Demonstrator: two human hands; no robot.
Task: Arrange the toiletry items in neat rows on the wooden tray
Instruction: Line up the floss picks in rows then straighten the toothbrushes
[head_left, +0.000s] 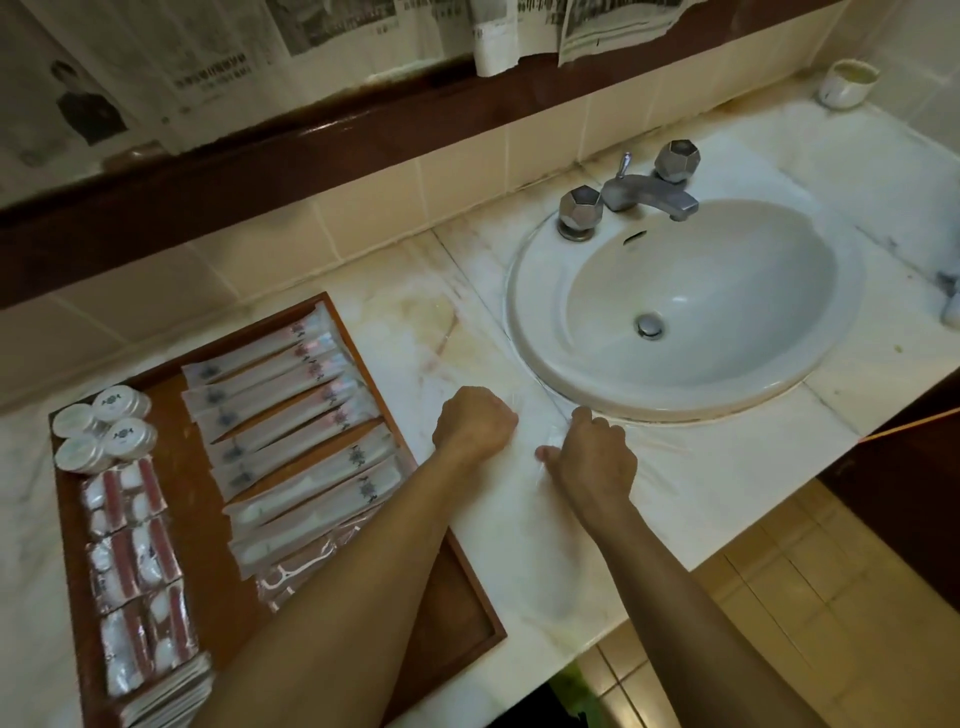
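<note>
The wooden tray (208, 545) lies on the counter at the left. On it are a row of long white toothbrush packets (291, 415), several round white containers (106, 428), red and white packets (135, 561), a floss pick packet (306, 566) and a stack of flat sachets (166, 691). A clear plastic bag (527, 415) lies on the counter between tray and sink. My left hand (475, 423) is fisted on its left edge. My right hand (592, 457) grips its crumpled right side with curled fingers. What the bag holds cannot be made out.
A white sink (675, 374) with a metal tap (644, 195) sits to the right of the hands. A small white cup (849, 83) stands at the far right back. The counter's front edge (649, 603) drops to a tiled floor. Newspaper covers the mirror above.
</note>
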